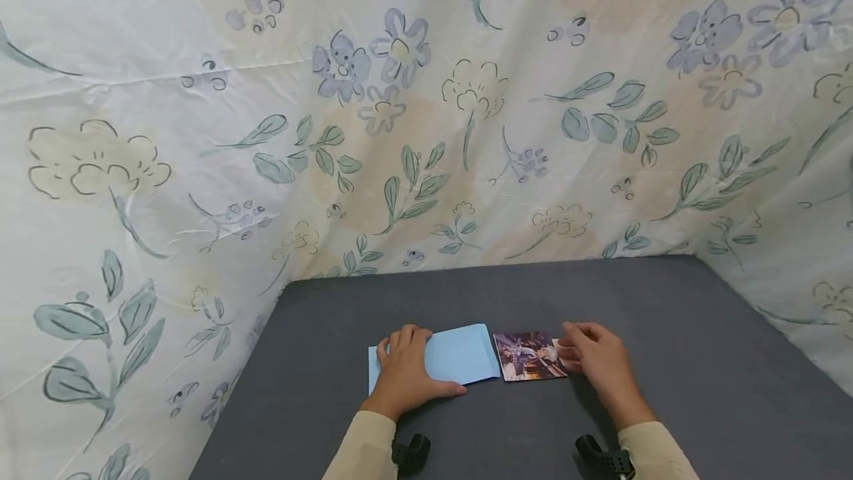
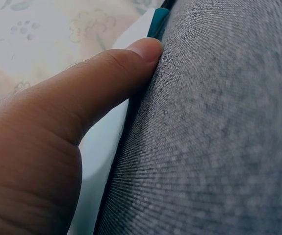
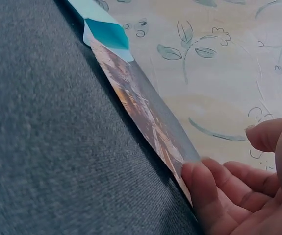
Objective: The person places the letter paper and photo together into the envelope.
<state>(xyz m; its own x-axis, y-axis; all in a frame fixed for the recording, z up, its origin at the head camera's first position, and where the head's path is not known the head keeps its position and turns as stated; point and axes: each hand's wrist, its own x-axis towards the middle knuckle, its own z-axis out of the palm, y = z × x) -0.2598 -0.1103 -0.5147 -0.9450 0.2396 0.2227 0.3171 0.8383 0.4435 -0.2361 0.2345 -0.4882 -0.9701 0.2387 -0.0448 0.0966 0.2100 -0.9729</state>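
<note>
A light blue envelope (image 1: 463, 354) lies on the dark grey table, its mouth facing right. My left hand (image 1: 406, 372) is spread across it and presses it down, fingertips at the far edge. In the left wrist view the straight thumb (image 2: 131, 58) lies along the near edge. Right beside the mouth is a glossy colour photo card (image 1: 529, 355). The teal inside of the envelope (image 3: 107, 34) shows in the right wrist view, with the card's end at its lip. My right hand (image 1: 603, 361) touches the card's right end with its fingertips; its raised thumb stands apart.
The dark grey table (image 1: 666, 332) runs out around both hands. Behind it and along the sides hangs a floral cloth (image 1: 413, 169). A black wrist device (image 1: 412, 452) sits on the left wrist, another (image 1: 600, 456) on the right.
</note>
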